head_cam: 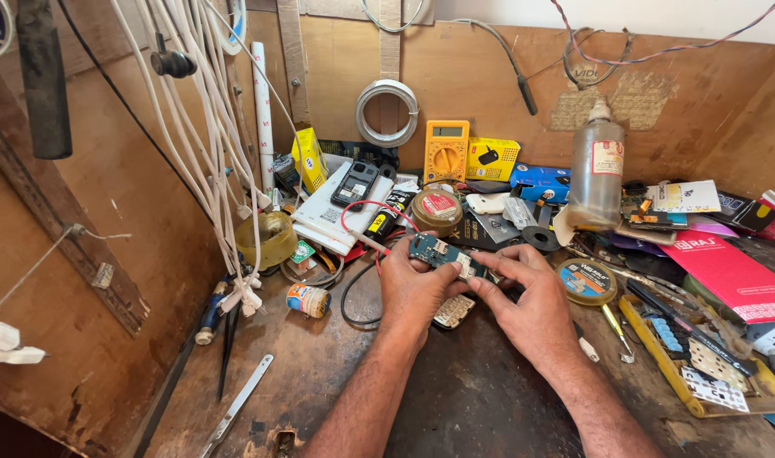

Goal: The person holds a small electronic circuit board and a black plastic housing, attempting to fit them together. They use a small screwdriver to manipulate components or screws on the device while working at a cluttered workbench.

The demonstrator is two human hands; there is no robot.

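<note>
One circuit board [443, 254], green-blue, is held above the middle of the workbench [337, 373], well clear of its front edge. Its long axis runs from upper left to lower right, slightly tilted toward the right side of the bench.

The left hand [413, 293] grips the board's left end, thumb on top and fingers curled closed beneath. The right hand [527, 309] meets the board's right end from the opposite side; its fingers [498, 270] are pinched nearly shut on that end, with no open gap visible. Both hands are in contact, so neither is nearer than the other; the board lies directly between the two sets of fingertips.

One keypad [454, 311] lies on the bench just beneath the hands, partly hidden by them. One red wire [362, 222] loops just behind the board; whether it touches the board cannot be told.

Toward the back edge: one yellow meter [446, 151], one clear bottle [597, 174], one coil of wire [387, 112] on the back wall. One round tin [586, 281] sits just right of the right hand.
</note>
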